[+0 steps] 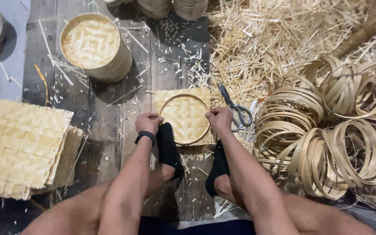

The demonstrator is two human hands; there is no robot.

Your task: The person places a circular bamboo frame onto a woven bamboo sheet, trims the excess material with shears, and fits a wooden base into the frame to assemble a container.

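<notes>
Two hands were in view, the left hand (148, 123) and the right hand (219, 118), with two feet in black socks (167, 148) below them. One pair of scissors (236, 109) lay at three o'clock. One finished round basket (95, 45) stood at eleven o'clock. One bamboo hoop (184, 119) sat on one woven mat (183, 98). Stacked mats (20, 146) at nine o'clock and loose hoops (327, 130) at three o'clock were too many to count.

The single camera sits on the person's head and looks almost straight down, quite near, past the knees to the wooden floor (109, 126), with the left hand (148, 123) and right hand (219, 118) around the centre.
</notes>
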